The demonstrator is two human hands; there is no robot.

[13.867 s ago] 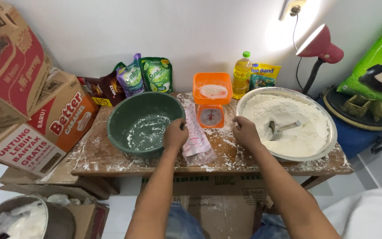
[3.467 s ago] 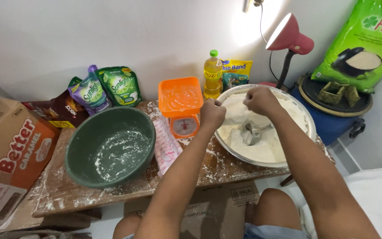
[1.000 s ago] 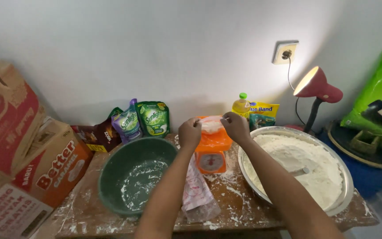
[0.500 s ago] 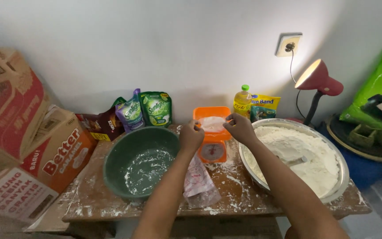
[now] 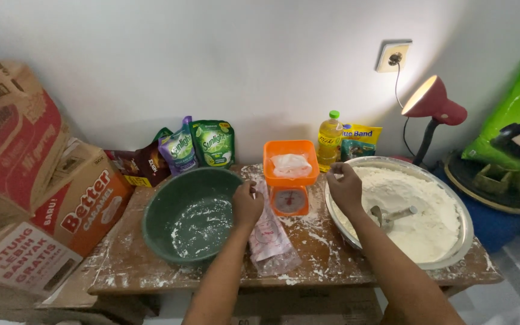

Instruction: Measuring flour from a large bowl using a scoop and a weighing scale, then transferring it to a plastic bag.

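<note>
Currently we work at a low, flour-dusted wooden table [image 5: 170,274] set against the wall. Our left hand [image 5: 247,204] is loosely curled, empty as far as we can tell, between the green basin [image 5: 191,213] and the orange kitchen scale [image 5: 290,177]; just below it lies a stack of clear plastic bags [image 5: 270,235], placed within easy reach. Our right hand [image 5: 344,188] hovers with fingers pinched together; whether it grips anything cannot be told. It sits over the near rim of the wide metal tray [image 5: 464,232] of flour, where a metal scoop [image 5: 389,215] lies. The scale's pan holds a small plastic bag with flour [image 5: 290,165]. The scale stands between basin and tray, so both hands reach it.
</note>
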